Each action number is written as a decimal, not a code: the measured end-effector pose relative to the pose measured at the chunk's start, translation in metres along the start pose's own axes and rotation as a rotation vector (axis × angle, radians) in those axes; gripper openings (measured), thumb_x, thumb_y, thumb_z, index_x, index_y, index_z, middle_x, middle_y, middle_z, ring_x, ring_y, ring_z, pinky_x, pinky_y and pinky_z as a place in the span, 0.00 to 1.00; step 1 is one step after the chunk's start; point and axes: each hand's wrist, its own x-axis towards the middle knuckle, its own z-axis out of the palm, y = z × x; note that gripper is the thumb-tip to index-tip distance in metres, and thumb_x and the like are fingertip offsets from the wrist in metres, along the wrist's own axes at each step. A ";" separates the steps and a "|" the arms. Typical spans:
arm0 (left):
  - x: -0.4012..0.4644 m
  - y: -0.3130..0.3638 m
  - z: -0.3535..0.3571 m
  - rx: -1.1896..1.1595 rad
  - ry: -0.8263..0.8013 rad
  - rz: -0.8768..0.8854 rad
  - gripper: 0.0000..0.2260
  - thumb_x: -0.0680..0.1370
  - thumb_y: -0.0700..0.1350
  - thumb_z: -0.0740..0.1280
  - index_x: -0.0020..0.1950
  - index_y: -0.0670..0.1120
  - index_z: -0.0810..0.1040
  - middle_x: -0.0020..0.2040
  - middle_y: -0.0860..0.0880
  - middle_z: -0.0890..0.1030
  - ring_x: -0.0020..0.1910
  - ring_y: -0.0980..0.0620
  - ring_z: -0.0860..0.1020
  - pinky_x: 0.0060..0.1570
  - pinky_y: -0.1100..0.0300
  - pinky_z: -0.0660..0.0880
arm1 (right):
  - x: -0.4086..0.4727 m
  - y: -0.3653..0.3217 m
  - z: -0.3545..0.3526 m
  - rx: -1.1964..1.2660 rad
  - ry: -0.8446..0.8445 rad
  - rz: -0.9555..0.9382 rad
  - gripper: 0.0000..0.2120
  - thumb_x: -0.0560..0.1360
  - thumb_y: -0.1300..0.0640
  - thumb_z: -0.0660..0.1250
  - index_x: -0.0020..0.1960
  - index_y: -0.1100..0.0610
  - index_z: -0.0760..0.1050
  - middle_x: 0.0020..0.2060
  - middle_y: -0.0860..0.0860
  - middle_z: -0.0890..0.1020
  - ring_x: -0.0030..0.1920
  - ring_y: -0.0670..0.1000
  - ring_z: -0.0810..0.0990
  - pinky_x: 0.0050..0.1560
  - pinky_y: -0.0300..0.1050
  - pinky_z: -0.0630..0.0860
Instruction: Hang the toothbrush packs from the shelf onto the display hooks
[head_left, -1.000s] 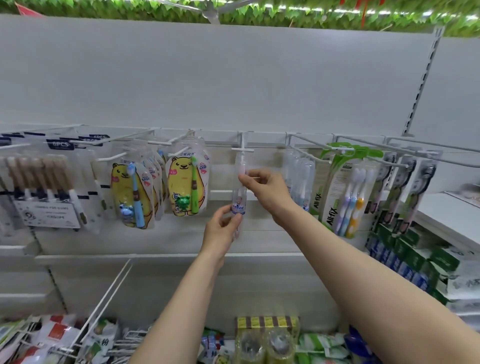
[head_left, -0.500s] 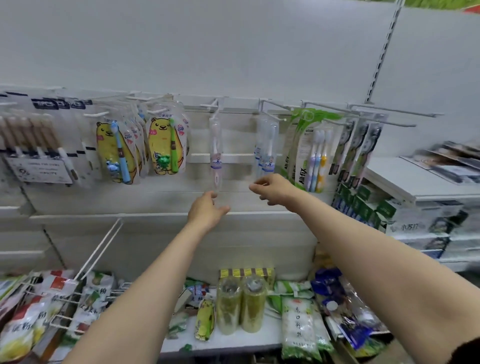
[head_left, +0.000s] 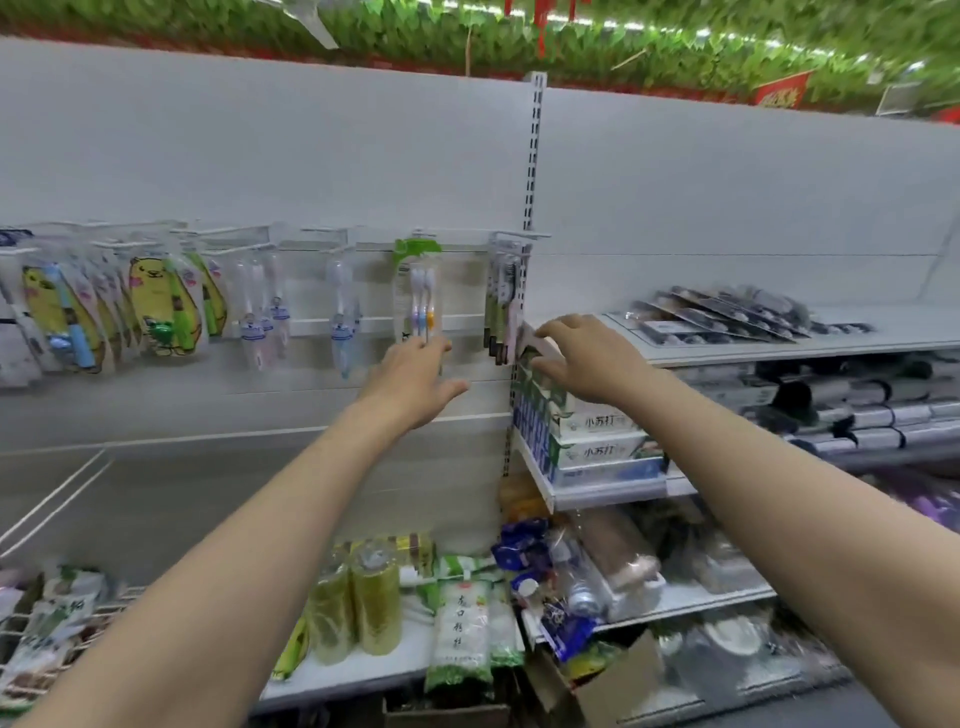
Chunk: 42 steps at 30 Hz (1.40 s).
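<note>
Toothbrush packs (head_left: 727, 317) lie flat on the white shelf (head_left: 810, 343) at the right. More packs hang from the display hooks (head_left: 332, 236) along the wall: yellow bear packs (head_left: 161, 306), clear single brushes (head_left: 340, 317), a green-topped pack (head_left: 418, 296) and dark packs (head_left: 501, 301). My left hand (head_left: 415, 379) is open in front of the wall, just below the green-topped pack, holding nothing. My right hand (head_left: 587, 358) is open with fingers spread at the shelf's left end, over stacked boxes, short of the flat packs.
Stacked green and white boxes (head_left: 592, 431) fill the shelf under the packs. A slotted upright (head_left: 532, 156) divides the two bays. Lower down stand clear cylinders (head_left: 358, 603), noodle bags (head_left: 462, 634) and wire racks (head_left: 57, 613) with packets at the left.
Both hands have let go of the clear toothbrush pack, which now hangs on its hook. My view and both hands have swung right toward the shelf.
</note>
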 end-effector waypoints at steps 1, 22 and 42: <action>-0.004 0.022 0.004 -0.002 0.005 0.016 0.28 0.78 0.59 0.65 0.75 0.50 0.66 0.72 0.45 0.70 0.70 0.43 0.68 0.66 0.44 0.70 | -0.017 0.018 -0.008 -0.002 0.034 0.000 0.24 0.81 0.45 0.61 0.73 0.55 0.69 0.70 0.55 0.73 0.70 0.58 0.69 0.66 0.55 0.71; 0.076 0.351 0.123 0.017 -0.028 0.411 0.30 0.77 0.61 0.67 0.74 0.48 0.67 0.72 0.46 0.71 0.69 0.45 0.71 0.65 0.45 0.72 | -0.173 0.347 -0.049 -0.005 0.059 0.300 0.26 0.79 0.43 0.65 0.73 0.53 0.69 0.70 0.53 0.73 0.70 0.56 0.70 0.66 0.52 0.71; 0.367 0.498 0.283 0.002 0.047 0.317 0.29 0.78 0.62 0.65 0.73 0.46 0.70 0.71 0.43 0.72 0.72 0.42 0.64 0.70 0.49 0.63 | 0.006 0.665 0.008 0.117 -0.005 0.316 0.26 0.80 0.41 0.63 0.73 0.53 0.70 0.69 0.52 0.75 0.69 0.54 0.73 0.67 0.51 0.71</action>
